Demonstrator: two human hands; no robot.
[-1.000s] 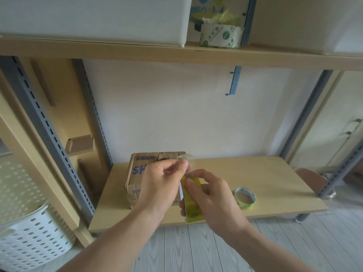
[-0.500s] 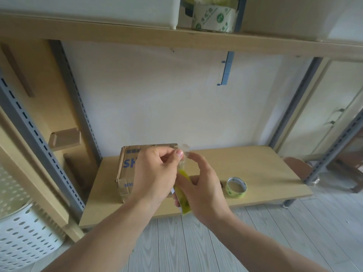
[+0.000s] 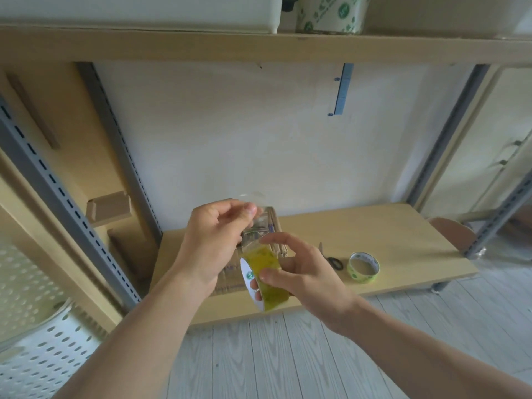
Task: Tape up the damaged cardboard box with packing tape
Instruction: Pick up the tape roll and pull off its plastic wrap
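Yellow-green tape roll (image 3: 263,269), brown cardboard box (image 3: 275,226), white perforated basket (image 3: 43,355).

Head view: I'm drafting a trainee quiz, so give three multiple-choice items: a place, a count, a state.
1. Where are the scissors? A on the floor; B on the low shelf, left of the small tape roll; C hanging on the wall.
2. How many tape rolls show? A one; B three; C five.
3. What does the left hand do? A pinches the tape's free end; B lies flat; C grips scissors.
Key: B, they lie there; B, the held roll in the right hand, the small one, the top roll on the upper shelf; A, its fingertips pinch tape pulled off that roll.
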